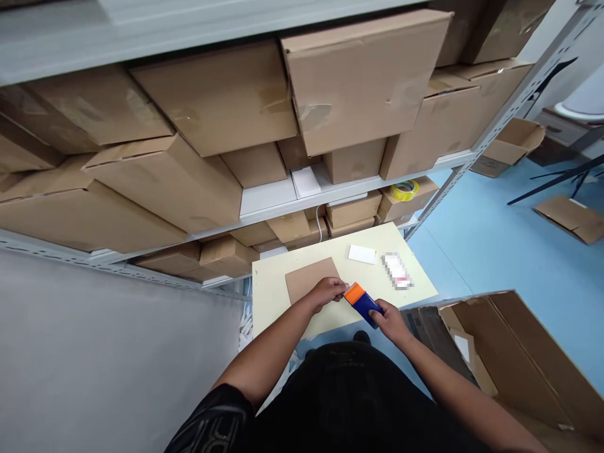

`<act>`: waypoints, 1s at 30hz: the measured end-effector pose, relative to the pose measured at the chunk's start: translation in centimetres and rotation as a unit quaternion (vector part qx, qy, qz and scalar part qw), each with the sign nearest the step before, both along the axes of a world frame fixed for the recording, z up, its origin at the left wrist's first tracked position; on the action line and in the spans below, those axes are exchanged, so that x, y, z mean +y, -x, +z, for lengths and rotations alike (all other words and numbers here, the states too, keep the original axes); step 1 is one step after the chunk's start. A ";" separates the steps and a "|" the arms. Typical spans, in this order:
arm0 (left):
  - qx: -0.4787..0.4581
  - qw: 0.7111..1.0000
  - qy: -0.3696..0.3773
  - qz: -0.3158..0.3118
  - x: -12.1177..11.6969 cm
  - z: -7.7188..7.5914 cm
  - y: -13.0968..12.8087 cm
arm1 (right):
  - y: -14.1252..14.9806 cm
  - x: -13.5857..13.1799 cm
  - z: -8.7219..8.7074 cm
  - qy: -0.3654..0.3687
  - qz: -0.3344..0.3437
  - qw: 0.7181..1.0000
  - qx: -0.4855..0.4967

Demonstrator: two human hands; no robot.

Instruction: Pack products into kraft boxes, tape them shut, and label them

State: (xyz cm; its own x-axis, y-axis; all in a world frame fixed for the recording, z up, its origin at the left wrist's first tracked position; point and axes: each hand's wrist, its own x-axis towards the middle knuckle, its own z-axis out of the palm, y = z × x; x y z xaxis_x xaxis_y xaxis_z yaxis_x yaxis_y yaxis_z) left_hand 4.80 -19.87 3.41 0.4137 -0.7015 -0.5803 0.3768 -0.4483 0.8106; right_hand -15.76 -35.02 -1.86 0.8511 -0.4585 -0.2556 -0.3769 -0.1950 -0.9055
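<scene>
A small dark blue box with an orange end (365, 304) is held above the front of the pale table (268, 283). My right hand (389, 319) grips its blue end, thumb on top. At the orange end, my left hand (329, 292) has its fingers pinched together close to the edge; whether something thin lies in them is too small to tell. Beneath my left hand lies a flat piece of brown cardboard (306, 277). Farther back on the table are a white flat box (362, 254) and a blurred white item (397, 270).
A metal shelf (264, 217) full of cardboard boxes (368, 82) rises behind the table. A roll of yellow tape (404, 190) sits on a lower box. An open carton (514, 358) stands at my right, and a grey wall (117, 352) at left.
</scene>
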 end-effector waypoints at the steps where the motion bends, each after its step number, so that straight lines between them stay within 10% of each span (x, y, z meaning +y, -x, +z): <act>1: 0.018 1.000 -0.008 0.013 -0.3 -0.2 0.3 | -0.1 -0.5 -0.2 0.003 -0.002 1.000 0.006; 9: -0.100 0.987 -0.092 0.083 -2.4 -1.1 0.7 | -0.6 -4.4 -1.5 0.031 0.019 0.999 0.037; 15: -0.353 0.898 -0.226 -0.132 -4.9 -0.5 -2.8 | 2.1 -5.2 -5.0 -0.100 0.019 0.990 0.102; 22: -0.369 0.816 -0.336 -0.292 -12.0 -4.7 -6.1 | -0.1 -1.0 -7.0 -0.398 -0.079 0.898 0.172; 30: -0.402 0.758 -0.346 -0.381 -13.1 -8.3 -6.9 | -2.0 1.5 -9.8 -0.537 -0.113 0.818 0.173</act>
State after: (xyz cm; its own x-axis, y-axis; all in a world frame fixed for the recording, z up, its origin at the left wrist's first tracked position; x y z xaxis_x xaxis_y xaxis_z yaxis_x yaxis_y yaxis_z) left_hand 11.72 -33.01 -4.86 0.4564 -0.5578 -0.6932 -0.6951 -0.7099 0.1136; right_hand -13.79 -33.53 -11.68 0.5676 0.0527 -0.8216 -0.5637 0.7523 -0.3412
